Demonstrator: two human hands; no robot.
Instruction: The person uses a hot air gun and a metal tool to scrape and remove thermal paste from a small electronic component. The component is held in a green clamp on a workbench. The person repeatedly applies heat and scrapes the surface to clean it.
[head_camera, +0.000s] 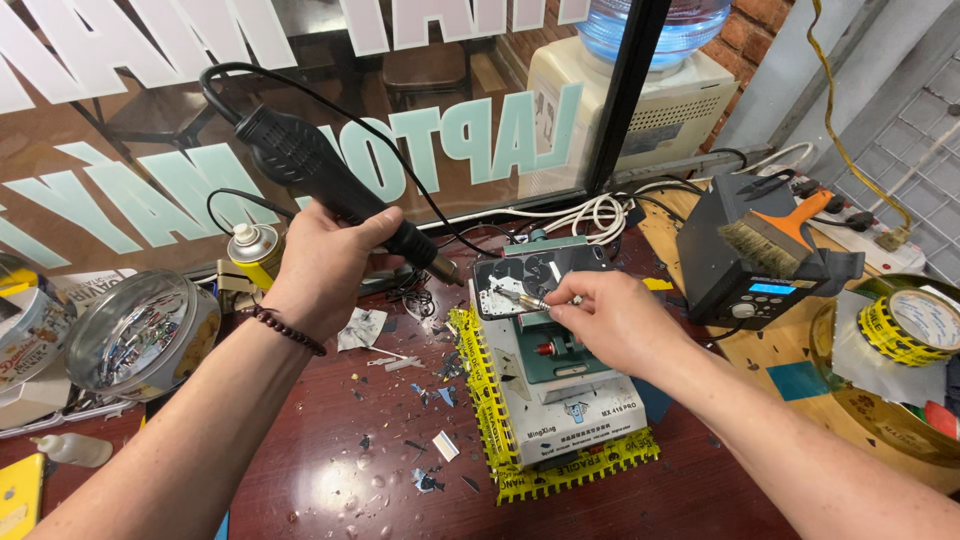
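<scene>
My left hand (322, 265) grips a black hot-air gun (300, 165) by its handle, with the metal nozzle (447, 269) angled down to the right. The nozzle ends just left of a dark, cracked phone back (530, 275) clamped on a grey-and-green fixture (565, 395). My right hand (612, 318) pinches a thin metal tool (522, 297), its tip touching the phone's surface. A bead bracelet circles my left wrist.
A grey station with a lit display (745, 265) carries an orange-handled brush (780, 235). Yellow tape roll (915, 325) at right. A spray can (252, 250), round tin (140, 335) and small bottle (70, 450) at left. Glass shards litter the red-brown table (330, 470). White cables (590, 212) run behind.
</scene>
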